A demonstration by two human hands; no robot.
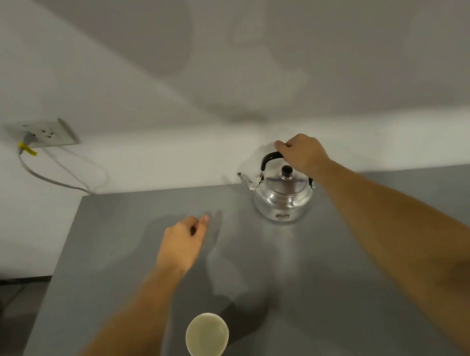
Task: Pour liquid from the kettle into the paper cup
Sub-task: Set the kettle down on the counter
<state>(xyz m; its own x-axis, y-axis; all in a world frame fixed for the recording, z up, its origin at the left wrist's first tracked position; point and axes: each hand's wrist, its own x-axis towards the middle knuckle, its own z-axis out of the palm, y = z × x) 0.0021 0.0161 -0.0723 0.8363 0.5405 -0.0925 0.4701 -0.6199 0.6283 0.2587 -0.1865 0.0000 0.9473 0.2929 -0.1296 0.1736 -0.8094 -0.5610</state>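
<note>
- Dim, even indoor light; soft overlapping shadows are cast on the plain white wall (326,22).
- Glare streaks are seen on the grey matte tabletop (286,250).
- Wide-angle bending and slight softness are noted at the edges.

Right hand (304,152) covers most of the kettle (281,193) handle (267,158). Both forearms cut off at near edge. Label on kettle base unreadable. Cup (207,337) contents unclear.
</note>
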